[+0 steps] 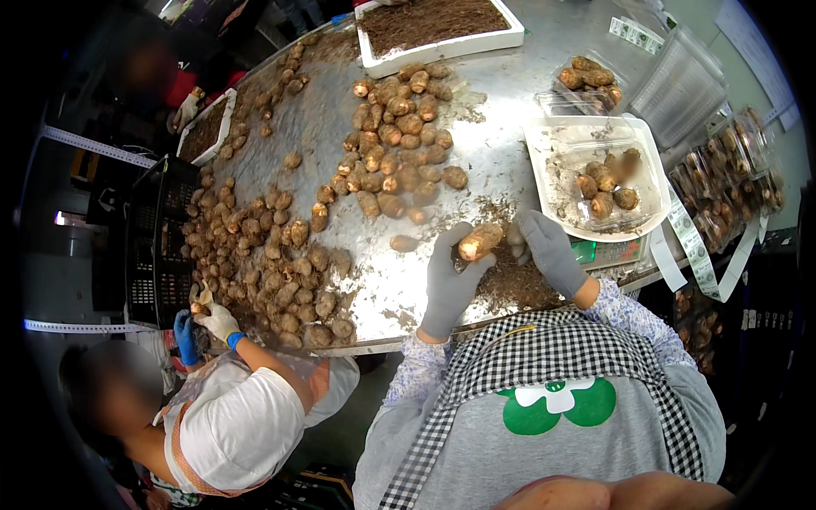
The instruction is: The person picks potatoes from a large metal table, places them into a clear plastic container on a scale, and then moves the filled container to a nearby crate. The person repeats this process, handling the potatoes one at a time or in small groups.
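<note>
My left hand (452, 285), in a grey glove, grips a peeled-looking brown and cream taro (480, 242) between thumb and fingers, just above the table's near edge. Close by on its right is my right hand (548, 251), also gloved in grey, its fingers curled inward; whatever lies in them is hidden. Loose brown soil (518, 293) is spread under both hands. Beyond my left hand lies a heap of small taros (395, 136). To the right, a white tray (544, 183) on a scale (614, 252) bears a clear plastic box with several taros (602, 204).
A larger taro heap (285, 289) covers the left, beside a black crate (157, 246) and a co-worker's gloved hands (219, 325). White foam boxes of soil (438, 21) stand at the back. Empty clear boxes (680, 81), packed taros (722, 183) and a label strip (693, 242) are at right.
</note>
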